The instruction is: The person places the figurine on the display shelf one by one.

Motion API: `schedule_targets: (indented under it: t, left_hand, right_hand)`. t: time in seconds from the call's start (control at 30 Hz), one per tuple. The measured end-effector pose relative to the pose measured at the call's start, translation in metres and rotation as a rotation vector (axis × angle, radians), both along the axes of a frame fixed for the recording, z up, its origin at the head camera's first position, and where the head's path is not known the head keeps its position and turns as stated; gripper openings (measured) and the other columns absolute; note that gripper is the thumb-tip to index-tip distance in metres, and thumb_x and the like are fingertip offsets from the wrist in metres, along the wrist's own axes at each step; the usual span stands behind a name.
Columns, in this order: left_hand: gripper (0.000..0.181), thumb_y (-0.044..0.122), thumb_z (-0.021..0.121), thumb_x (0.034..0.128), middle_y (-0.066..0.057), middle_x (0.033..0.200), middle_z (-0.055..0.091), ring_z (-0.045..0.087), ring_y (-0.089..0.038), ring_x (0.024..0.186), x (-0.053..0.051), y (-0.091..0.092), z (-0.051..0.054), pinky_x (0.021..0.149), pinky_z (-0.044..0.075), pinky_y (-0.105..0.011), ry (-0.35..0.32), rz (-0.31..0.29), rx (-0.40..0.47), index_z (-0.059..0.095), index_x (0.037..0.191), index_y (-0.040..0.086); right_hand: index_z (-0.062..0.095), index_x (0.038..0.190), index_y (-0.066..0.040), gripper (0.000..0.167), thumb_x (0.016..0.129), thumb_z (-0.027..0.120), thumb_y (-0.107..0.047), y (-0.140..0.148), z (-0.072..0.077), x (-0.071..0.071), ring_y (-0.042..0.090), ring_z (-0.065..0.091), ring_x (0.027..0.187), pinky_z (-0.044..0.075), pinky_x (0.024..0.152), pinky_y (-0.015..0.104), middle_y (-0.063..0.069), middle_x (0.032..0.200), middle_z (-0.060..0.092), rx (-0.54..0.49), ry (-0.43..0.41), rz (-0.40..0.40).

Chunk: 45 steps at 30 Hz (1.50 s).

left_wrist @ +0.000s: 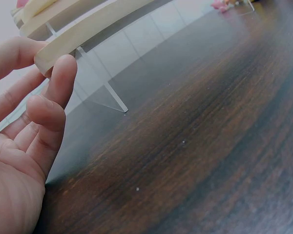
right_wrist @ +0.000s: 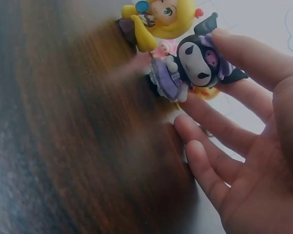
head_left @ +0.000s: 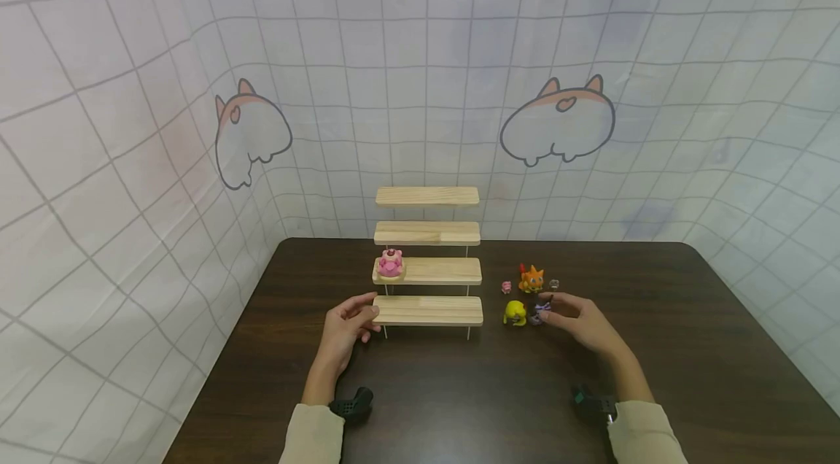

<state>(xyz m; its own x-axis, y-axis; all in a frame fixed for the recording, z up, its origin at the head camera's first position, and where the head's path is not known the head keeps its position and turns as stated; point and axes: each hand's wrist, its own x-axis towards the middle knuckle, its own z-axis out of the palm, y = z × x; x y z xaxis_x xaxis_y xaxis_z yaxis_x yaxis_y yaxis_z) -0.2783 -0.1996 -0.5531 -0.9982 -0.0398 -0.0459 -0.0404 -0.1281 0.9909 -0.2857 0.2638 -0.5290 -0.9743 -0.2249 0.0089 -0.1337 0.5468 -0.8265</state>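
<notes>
A wooden tiered display stand (head_left: 429, 311) has its lowest plank held at the left end by my left hand (head_left: 344, 325). In the left wrist view, the fingers (left_wrist: 63, 78) meet the end of that pale plank (left_wrist: 88, 36), above a clear support. On the right, my right hand (head_left: 587, 322) pinches a small figurine with a black hood, white face and purple dress (right_wrist: 198, 63) by its head. Its base is near the dark table. A pink bear figurine (head_left: 390, 265) sits at the left end of the second plank from the bottom.
Beside the held figurine is a yellow-haired figurine (head_left: 515, 313). Behind it stand an orange figurine (head_left: 531, 279), a tiny pink one (head_left: 506, 287) and a small pale piece (head_left: 554, 284). A grid-patterned curtain (head_left: 426, 99) surrounds the dark wooden table (head_left: 420, 391).
</notes>
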Motion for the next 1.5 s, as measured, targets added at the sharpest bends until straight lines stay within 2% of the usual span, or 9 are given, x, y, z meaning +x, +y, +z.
schedule_targets:
  t: [0.23, 0.5, 0.77, 0.93, 1.07, 1.2, 1.5]
  left_hand:
    - [0.038, 0.013, 0.072, 0.0954, -0.003, 0.088, 0.07, 0.069, -0.015, 0.066, -0.0011, -0.0007, -0.0008, 0.052, 0.046, -0.021, -0.002, -0.004, -0.011, 0.066, 0.132, 0.002]
    - [0.04, 0.013, 0.073, 0.095, -0.003, 0.087, 0.07, 0.069, -0.014, 0.066, -0.0016, -0.0016, -0.0011, 0.051, 0.046, -0.021, 0.001, -0.006, -0.008, 0.066, 0.132, 0.001]
    - [0.039, 0.013, 0.073, 0.0951, -0.003, 0.089, 0.07, 0.069, -0.015, 0.066, -0.0016, -0.0017, -0.0009, 0.051, 0.046, -0.021, 0.002, -0.006, -0.01, 0.067, 0.131, 0.002]
    - [0.04, 0.014, 0.073, 0.095, -0.003, 0.088, 0.07, 0.07, -0.015, 0.066, -0.0011, -0.0011, -0.0012, 0.051, 0.047, -0.021, 0.004, -0.003, -0.011, 0.066, 0.132, 0.002]
    - [0.039, 0.013, 0.073, 0.0951, -0.003, 0.088, 0.071, 0.07, -0.014, 0.065, -0.0003, -0.0006, -0.0005, 0.05, 0.047, -0.021, 0.008, 0.007, -0.013, 0.066, 0.132, 0.001]
    - [0.039, 0.012, 0.072, 0.0952, -0.003, 0.088, 0.071, 0.069, -0.014, 0.065, -0.0001, -0.0005, -0.0006, 0.05, 0.047, -0.021, 0.007, 0.007, -0.008, 0.066, 0.132, 0.002]
    - [0.043, 0.013, 0.073, 0.0951, -0.002, 0.088, 0.07, 0.069, -0.014, 0.065, -0.001, -0.0006, -0.001, 0.051, 0.046, -0.021, 0.01, 0.003, -0.003, 0.064, 0.134, -0.001]
  right_hand:
    - [0.064, 0.138, -0.013, 0.047, 0.099, 0.067, -0.039, 0.0011, -0.0076, -0.0005, 0.035, 0.063, 0.122, 0.053, 0.092, 0.039, 0.019, 0.135, 0.066, 0.011, 0.031, -0.012]
    - [0.064, 0.138, -0.013, 0.046, 0.1, 0.065, -0.039, 0.0012, -0.0094, -0.0001, 0.036, 0.063, 0.122, 0.053, 0.094, 0.042, 0.018, 0.133, 0.068, -0.001, 0.027, -0.007]
    - [0.065, 0.137, -0.013, 0.045, 0.1, 0.066, -0.039, 0.0018, -0.0087, -0.0006, 0.03, 0.064, 0.118, 0.052, 0.093, 0.038, 0.015, 0.129, 0.07, -0.009, 0.025, -0.012]
    - [0.066, 0.136, -0.012, 0.045, 0.099, 0.067, -0.038, 0.0016, -0.0065, -0.0016, 0.027, 0.064, 0.115, 0.052, 0.089, 0.034, 0.016, 0.127, 0.071, -0.008, 0.031, -0.014]
    - [0.065, 0.137, -0.01, 0.045, 0.1, 0.067, -0.036, 0.0008, -0.0039, -0.0014, 0.025, 0.066, 0.108, 0.052, 0.08, 0.033, 0.019, 0.13, 0.069, -0.026, 0.023, -0.014]
    - [0.063, 0.138, -0.008, 0.046, 0.1, 0.067, -0.033, 0.0008, -0.0024, -0.0009, 0.027, 0.068, 0.104, 0.054, 0.074, 0.033, 0.021, 0.13, 0.068, -0.059, 0.013, -0.01]
    - [0.066, 0.135, -0.012, 0.046, 0.098, 0.069, -0.039, 0.0027, -0.003, -0.002, 0.025, 0.068, 0.096, 0.056, 0.07, 0.034, 0.019, 0.124, 0.07, -0.047, 0.009, -0.044]
